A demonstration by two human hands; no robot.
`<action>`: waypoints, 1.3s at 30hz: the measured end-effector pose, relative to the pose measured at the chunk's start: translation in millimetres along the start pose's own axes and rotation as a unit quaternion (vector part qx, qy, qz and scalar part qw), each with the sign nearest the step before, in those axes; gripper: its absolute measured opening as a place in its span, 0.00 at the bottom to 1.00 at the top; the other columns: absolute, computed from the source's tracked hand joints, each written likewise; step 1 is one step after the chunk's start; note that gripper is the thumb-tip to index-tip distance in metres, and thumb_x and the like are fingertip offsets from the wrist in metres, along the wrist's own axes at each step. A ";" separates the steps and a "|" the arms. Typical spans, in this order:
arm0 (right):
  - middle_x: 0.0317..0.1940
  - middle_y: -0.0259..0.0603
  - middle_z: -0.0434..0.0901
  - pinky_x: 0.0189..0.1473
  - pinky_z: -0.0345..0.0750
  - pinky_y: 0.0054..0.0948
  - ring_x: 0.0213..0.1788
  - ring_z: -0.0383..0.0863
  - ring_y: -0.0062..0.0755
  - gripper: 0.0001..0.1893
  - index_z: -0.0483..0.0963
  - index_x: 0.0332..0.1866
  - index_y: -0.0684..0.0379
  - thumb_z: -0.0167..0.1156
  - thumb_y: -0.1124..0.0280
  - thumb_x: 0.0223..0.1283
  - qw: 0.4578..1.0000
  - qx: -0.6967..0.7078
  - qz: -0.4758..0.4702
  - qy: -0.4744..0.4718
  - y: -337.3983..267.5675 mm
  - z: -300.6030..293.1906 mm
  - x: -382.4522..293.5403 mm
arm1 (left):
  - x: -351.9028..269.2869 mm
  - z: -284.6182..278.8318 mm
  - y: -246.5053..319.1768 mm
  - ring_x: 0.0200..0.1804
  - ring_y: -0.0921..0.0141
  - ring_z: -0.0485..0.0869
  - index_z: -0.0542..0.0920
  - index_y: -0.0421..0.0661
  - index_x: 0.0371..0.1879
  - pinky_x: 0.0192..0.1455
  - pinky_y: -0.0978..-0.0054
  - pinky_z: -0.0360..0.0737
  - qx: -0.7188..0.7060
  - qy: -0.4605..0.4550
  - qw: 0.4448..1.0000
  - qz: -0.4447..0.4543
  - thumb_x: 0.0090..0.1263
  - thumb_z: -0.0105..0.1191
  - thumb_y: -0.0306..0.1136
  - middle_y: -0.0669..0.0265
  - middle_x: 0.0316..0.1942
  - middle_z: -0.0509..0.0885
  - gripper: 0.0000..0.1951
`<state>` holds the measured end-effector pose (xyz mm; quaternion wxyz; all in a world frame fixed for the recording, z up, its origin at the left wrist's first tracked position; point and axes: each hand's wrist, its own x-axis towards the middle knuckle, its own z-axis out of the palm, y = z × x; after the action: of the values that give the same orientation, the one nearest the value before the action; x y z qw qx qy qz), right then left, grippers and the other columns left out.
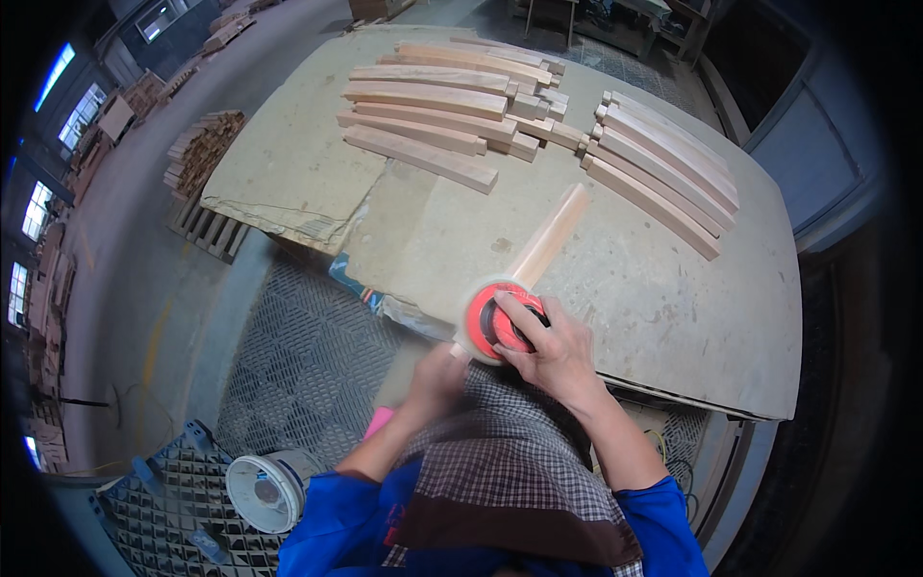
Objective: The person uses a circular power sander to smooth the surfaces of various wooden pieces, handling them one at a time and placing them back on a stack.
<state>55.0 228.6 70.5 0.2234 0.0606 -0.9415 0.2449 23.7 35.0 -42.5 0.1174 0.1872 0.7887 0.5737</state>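
Observation:
My right hand (551, 346) grips a red round power sander (508, 317), its pale disc lying over a wooden bar (551, 234) near the table's front edge. The bar slants away from me across the tabletop. My left hand (441, 375), somewhat blurred, is closed around the bar's near end, just left of the sander. Part of the bar is hidden under the disc. Farther back on the table lie several loose wooden bars (425, 97) at the left and another row of wooden bars (660, 169) at the right, some with tenon ends.
The worn tabletop (649, 317) has a torn left front edge. A white bucket (267, 494) stands on a plastic pallet (173, 519) at the lower left. Stacked wood on a pallet (209, 155) stands beyond the table's left side. Perforated matting (303, 360) covers the floor.

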 end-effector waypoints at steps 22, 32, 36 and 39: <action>0.42 0.46 0.80 0.34 0.82 0.37 0.39 0.84 0.42 0.29 0.76 0.61 0.45 0.70 0.63 0.48 0.996 -0.017 -0.019 -0.090 -11.5 -18.6 16.3 | -4.4 1.0 21.5 0.23 0.64 0.81 0.75 0.38 0.34 0.26 0.68 0.75 0.109 0.012 0.987 0.121 0.72 0.53 0.26 0.57 0.21 0.79 0.05; 0.55 0.43 0.78 0.41 0.83 0.41 0.46 0.84 0.46 0.27 0.74 0.63 0.41 0.67 0.60 0.54 0.997 -0.008 0.051 -0.063 16.1 -17.6 -17.6 | -4.7 -10.2 0.0 0.18 0.81 0.71 0.78 0.39 0.35 0.19 0.84 0.67 -0.186 -0.034 0.964 -0.187 0.76 0.53 0.32 0.69 0.23 0.79 0.09; 0.42 0.47 0.81 0.35 0.83 0.41 0.36 0.85 0.48 0.33 0.77 0.60 0.37 0.75 0.61 0.41 0.993 -0.042 0.108 0.006 27.7 -25.8 -43.3 | -13.2 -31.5 3.2 0.18 0.78 0.72 0.78 0.37 0.38 0.21 0.82 0.70 -0.260 -0.020 0.937 -0.232 0.76 0.51 0.37 0.66 0.22 0.79 0.13; 0.38 0.44 0.81 0.33 0.82 0.42 0.34 0.85 0.48 0.34 0.78 0.58 0.40 0.77 0.60 0.37 0.984 -0.068 0.158 0.039 41.2 -30.3 -54.4 | -15.8 -38.1 4.4 0.39 0.66 0.82 0.74 0.35 0.52 0.42 0.71 0.80 -0.044 0.045 0.991 -0.117 0.71 0.54 0.38 0.58 0.39 0.82 0.19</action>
<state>106.3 279.6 51.8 0.2225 -0.1140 -0.9441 0.2147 23.5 -3.4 -26.9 0.1564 0.0627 0.7839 0.5976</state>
